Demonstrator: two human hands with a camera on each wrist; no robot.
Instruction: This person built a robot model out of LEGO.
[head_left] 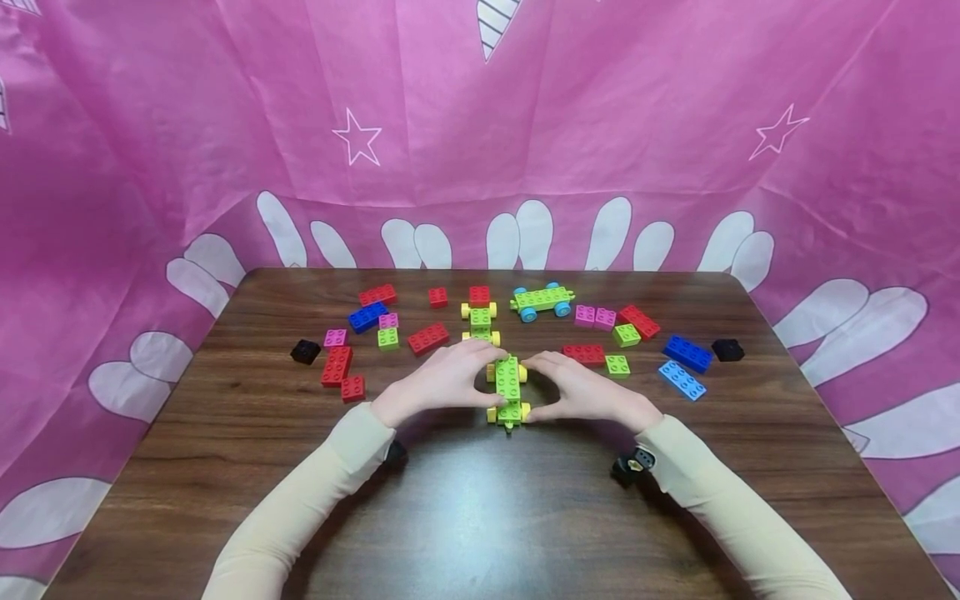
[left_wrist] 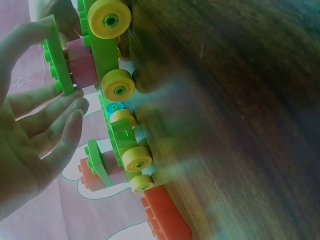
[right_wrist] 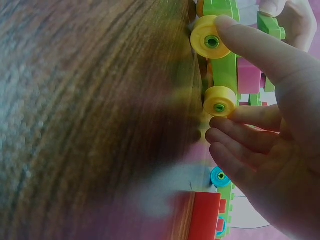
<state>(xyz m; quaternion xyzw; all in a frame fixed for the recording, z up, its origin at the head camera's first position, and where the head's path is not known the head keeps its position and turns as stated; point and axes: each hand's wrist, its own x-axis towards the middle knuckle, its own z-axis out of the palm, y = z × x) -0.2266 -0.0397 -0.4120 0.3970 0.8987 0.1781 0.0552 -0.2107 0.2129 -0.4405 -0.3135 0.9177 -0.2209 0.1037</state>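
Between the hands stands a toy block car with a green wheeled base, yellow wheels and a pink brick on it. Over the pink brick sits a flat green block. My left hand pinches this green block by its ends, thumb at the near end and fingers at the far one. My right hand holds the base at its right side, thumb on the near wheel and forefinger at the far wheel. Behind it stands a second yellow-wheeled car with a green block and a red brick.
A green base with blue wheels stands at the back. Left of the cars lie red bricks, a blue brick and a black piece. Right of them lie a light blue brick, a dark blue brick and several smaller ones.
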